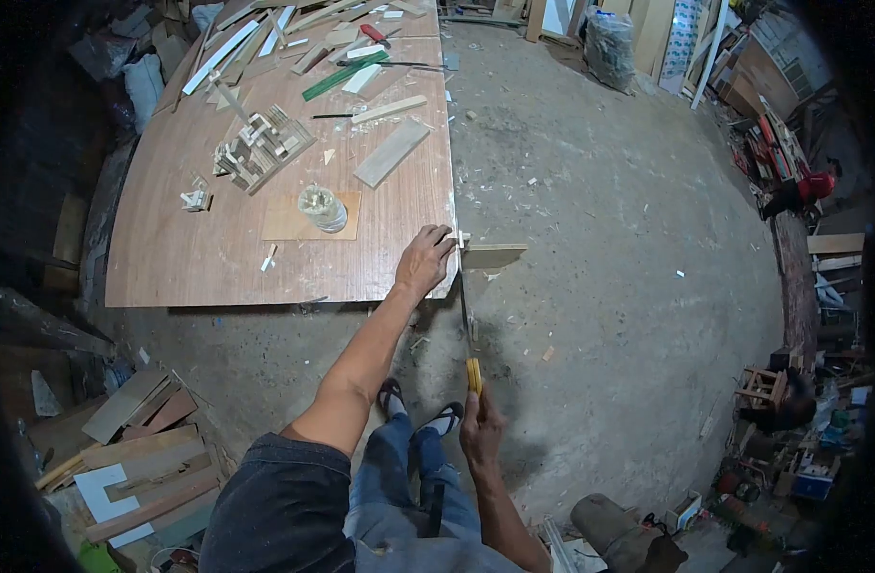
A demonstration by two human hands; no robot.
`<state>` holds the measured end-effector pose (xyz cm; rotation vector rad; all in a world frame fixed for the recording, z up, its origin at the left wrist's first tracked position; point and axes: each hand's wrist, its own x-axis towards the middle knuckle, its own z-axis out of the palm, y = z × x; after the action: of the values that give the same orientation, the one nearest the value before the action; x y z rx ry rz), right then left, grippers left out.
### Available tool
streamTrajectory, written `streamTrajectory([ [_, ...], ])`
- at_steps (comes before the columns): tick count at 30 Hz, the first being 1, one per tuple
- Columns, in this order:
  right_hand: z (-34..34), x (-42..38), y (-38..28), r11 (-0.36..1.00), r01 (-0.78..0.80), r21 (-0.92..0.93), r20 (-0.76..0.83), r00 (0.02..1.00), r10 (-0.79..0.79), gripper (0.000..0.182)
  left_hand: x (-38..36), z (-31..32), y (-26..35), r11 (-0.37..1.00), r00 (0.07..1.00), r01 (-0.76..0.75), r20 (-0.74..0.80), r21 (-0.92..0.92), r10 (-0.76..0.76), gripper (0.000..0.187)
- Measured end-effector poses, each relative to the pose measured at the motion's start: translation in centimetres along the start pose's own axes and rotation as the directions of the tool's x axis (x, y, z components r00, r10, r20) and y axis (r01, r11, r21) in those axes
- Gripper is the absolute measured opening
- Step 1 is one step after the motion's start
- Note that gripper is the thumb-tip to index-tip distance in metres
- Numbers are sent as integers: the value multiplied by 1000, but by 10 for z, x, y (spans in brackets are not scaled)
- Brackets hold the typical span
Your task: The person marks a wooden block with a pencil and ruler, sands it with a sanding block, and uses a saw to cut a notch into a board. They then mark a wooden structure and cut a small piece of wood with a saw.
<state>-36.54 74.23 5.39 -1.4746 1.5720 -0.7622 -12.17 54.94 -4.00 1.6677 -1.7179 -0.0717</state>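
At the table's right edge my left hand presses its curled fingers on a small pale wood strip. Just past the edge, a flat piece of wood sticks out over the floor. My right hand is closed round the yellow handle of a saw, lower and nearer my body. Its thin dark blade, seen almost edge-on, points up toward the strip. Whether the blade touches the wood is hard to see. Left of my left hand stands a clear jar on a thin wooden board.
The wooden table bears a small wooden model, a grey plank, a green strip and many offcuts. Scrap boards lie at lower left. Chips dot the concrete floor. Clutter lines the right side.
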Motion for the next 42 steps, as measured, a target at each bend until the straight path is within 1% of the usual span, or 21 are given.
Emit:
streamTrajectory([
  [1, -7, -13, -2, 999, -41, -1, 10, 999, 41, 35, 0, 0, -1, 1000, 1000, 0, 19, -1, 0, 16],
  [5, -36, -62, 22, 1000, -6, -18, -20, 1000, 5, 35, 0, 0, -1, 999, 1000, 6, 12, -32, -5, 17],
  [7, -52, -78, 25, 996, -83, -18, -43, 996, 82, 36, 2, -3, 0, 995, 999, 39, 8, -96, -39, 18],
  [10, -51, -46, 3, 989, -129, -66, -6, 992, 129, 36, 3, -7, 2, 991, 999, 45, -7, -128, -46, 20],
  [11, -47, -27, -27, 979, -162, -121, 6, 986, 164, 36, 1, -7, 1, 991, 999, 45, -3, -129, -45, 20],
  [13, -20, 4, -18, 989, -46, 138, -28, 998, 51, 35, 3, -8, 0, 991, 999, 39, 24, -127, -36, 22],
  [14, -7, 17, -16, 989, -44, 142, -31, 998, 48, 35, 4, -10, 0, 992, 999, 33, 23, -125, -31, 22],
  [16, 12, 35, -14, 988, 72, 137, -109, 992, -57, 33, 5, -12, 3, 988, 999, 35, 35, -148, -31, 22],
  [17, 14, 38, -16, 988, 72, 139, -115, 992, -56, 33, 6, -13, 4, 988, 999, 30, 37, -150, -24, 22],
  [19, 16, 39, -20, 995, -44, 92, -29, 998, 47, 32, 6, -14, 4, 990, 999, 29, 38, -136, -24, 23],
  [20, 20, 37, -17, 995, -45, 91, -29, 998, 48, 32, 5, -12, 2, 990, 999, 29, 39, -137, -24, 23],
  [22, 29, 31, -8, 981, 22, 192, -129, 992, 3, 33, 4, -8, -1, 989, 999, 30, 40, -141, -25, 24],
  [23, 29, 30, -7, 981, 23, 193, -131, 991, 2, 33, 7, -9, -1, 990, 999, 27, 40, -141, -22, 24],
  [25, 27, 25, -5, 983, -43, 180, -74, 996, 57, 33, 6, -12, 2, 989, 998, 36, 62, -141, -27, 24],
  [29, 23, 24, -12, 992, -19, 123, -96, 995, 31, 34, 7, -14, 4, 993, 998, 33, 59, -117, -26, 24],
  [32, 19, 29, -23, 995, -73, 70, -53, 996, 77, 37, 6, -12, 2, 994, 998, 12, 61, -112, -5, 21],
  [34, 20, 31, -23, 998, -29, -52, -54, 998, 26, 37, 8, -15, 5, 994, 997, 17, 71, -112, -9, 22],
  [35, 20, 26, -17, 999, -22, -46, -57, 998, 20, 37, 8, -16, 5, 994, 998, 9, 66, -108, -2, 22],
  [38, 21, 16, 0, 996, 82, 32, -120, 990, -77, 37, 7, -12, 2, 994, 998, 9, 61, -113, -2, 22],
  [40, 19, 23, -3, 1000, 7, 4, -67, 998, -7, 36, 7, -11, 2, 990, 999, 29, 43, -139, -23, 22],
  [42, 16, 23, -9, 1000, 10, 12, -73, 997, -9, 36, 4, -9, 3, 990, 999, 24, 32, -141, -19, 22],
])
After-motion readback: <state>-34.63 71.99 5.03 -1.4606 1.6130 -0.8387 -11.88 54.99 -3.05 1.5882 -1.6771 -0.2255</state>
